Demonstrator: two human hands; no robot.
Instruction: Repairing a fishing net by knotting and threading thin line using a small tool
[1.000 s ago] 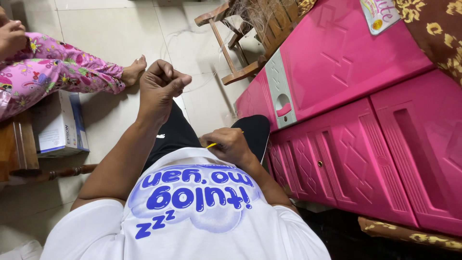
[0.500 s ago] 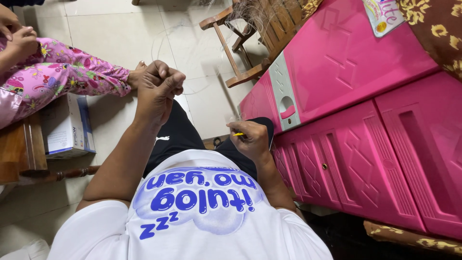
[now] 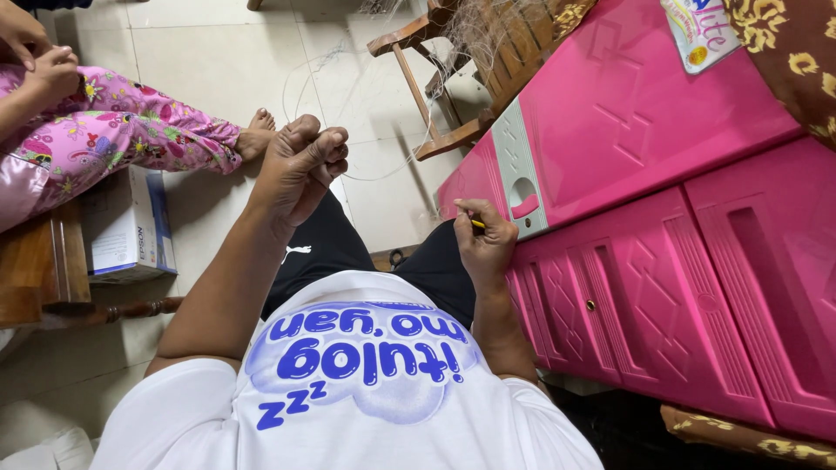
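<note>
While the left hand is raised with fingers pinched on a thin line, the strand runs right toward the wooden frame; the right hand, lower, grips a yellow tool.

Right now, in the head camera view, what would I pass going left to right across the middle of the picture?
Wooden bench → white and blue box → left hand, raised and closed on thin line → right hand, gripping a small yellow tool → pink plastic cabinet.
</note>
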